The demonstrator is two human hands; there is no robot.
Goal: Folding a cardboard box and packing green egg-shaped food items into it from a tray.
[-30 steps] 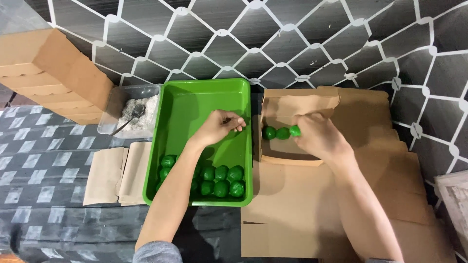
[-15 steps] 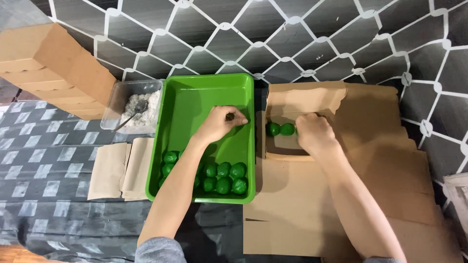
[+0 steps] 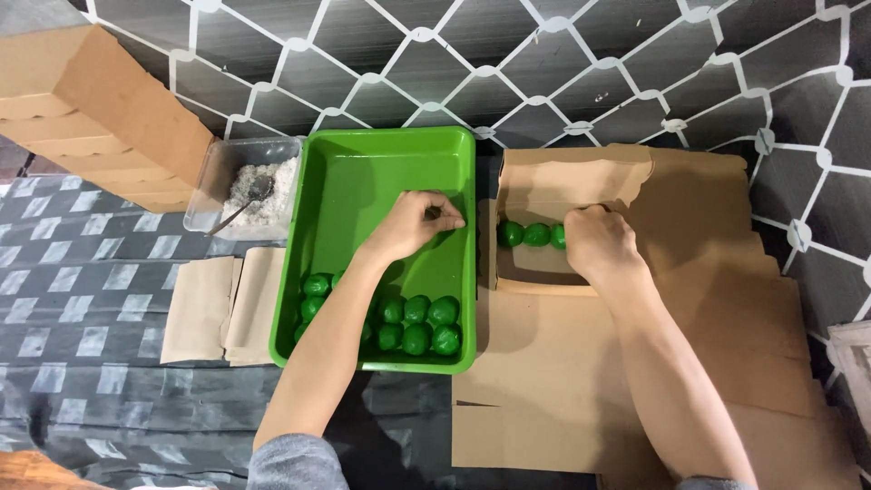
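Nearest the camera, a heap of small round green balls (image 3: 413,322) is lying at the near end of the green rectangular plastic tray (image 3: 381,154). Above them the left hand (image 3: 413,222) is curling loosely over the bare tray floor; whether it is gripping a ball I cannot tell. Farther right, the right hand (image 3: 599,243) is pressing a ball into the row of three green balls (image 3: 531,235) inside the shallow brown cardboard box (image 3: 572,177), fingers closing on it. Seating each ball snug against its neighbour is keeping the row straight. Compared with half a second ago, the row is showing one more ball, and the left hand is resting almost where it was.
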